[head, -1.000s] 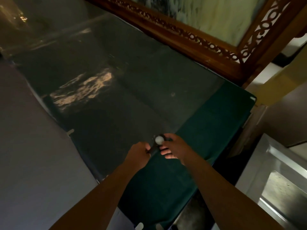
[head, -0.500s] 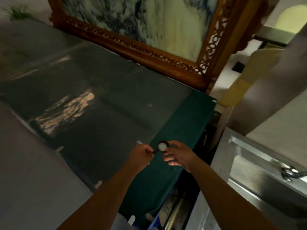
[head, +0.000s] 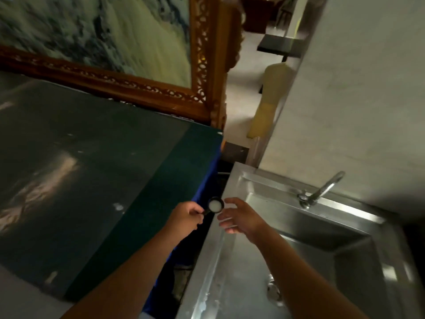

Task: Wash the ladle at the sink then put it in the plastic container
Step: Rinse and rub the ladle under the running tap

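Note:
A small dark ladle (head: 215, 205) with a pale round bowl hangs over the gap between the table and the sink. My left hand (head: 185, 218) grips its short handle. My right hand (head: 239, 216) is just right of the bowl, fingers spread, holding nothing. The steel sink (head: 234, 187) lies to the right, with its tap (head: 322, 189) at the back rim and a drain (head: 273, 293) in the basin. No plastic container shows in this view.
A glass-topped table with a green cloth (head: 174, 180) fills the left. Behind it stands a carved wooden frame (head: 207, 88) around a marble panel. A pale wall (head: 356, 100) rises behind the sink.
Both hands have carried the ladle rightward, from above the green table to the sink's left edge. My right hand has let go of the bowl and opened. The sink and tap have come into view.

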`<state>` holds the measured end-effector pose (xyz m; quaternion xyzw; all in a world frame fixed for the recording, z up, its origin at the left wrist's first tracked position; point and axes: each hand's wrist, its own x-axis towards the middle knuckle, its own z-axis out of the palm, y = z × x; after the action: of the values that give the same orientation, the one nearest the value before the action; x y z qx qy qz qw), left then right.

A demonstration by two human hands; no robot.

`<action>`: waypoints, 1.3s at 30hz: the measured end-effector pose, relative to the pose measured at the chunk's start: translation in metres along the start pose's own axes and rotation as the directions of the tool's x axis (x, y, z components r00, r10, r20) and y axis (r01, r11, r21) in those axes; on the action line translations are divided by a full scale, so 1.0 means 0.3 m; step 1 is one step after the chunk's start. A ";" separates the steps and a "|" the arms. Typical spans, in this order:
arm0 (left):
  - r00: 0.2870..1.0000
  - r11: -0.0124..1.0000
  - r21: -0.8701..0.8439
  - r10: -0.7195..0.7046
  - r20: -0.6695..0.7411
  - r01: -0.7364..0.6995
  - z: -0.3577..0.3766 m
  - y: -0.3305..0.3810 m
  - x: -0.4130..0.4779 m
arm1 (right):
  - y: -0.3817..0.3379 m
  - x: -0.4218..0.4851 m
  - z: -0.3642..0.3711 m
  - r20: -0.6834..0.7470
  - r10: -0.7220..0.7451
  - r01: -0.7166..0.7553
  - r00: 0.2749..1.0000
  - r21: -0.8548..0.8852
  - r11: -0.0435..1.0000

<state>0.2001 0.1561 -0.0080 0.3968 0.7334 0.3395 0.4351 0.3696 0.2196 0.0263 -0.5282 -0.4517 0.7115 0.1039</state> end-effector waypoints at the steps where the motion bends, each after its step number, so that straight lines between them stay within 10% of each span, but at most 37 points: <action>1: 1.000 1.000 -0.003 -0.011 0.014 0.011 0.052 0.015 -0.003 | 0.022 -0.017 -0.060 0.004 0.015 -0.015 1.000 0.014 1.000; 16: 0.985 0.988 -0.035 -0.144 0.096 0.148 0.722 0.176 -0.016 | 0.420 -0.018 -0.982 -0.297 0.236 -0.220 0.925 0.087 0.972; 39: 0.960 0.997 -0.007 -0.069 0.273 0.074 0.851 0.243 0.061 | 0.370 -0.034 -0.938 -0.305 0.009 0.035 0.952 0.137 0.990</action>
<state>0.4472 0.2443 -0.0531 0.4092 0.6775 0.2722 0.5472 0.6483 0.3000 -0.0600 -0.6199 -0.3823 0.6510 0.2140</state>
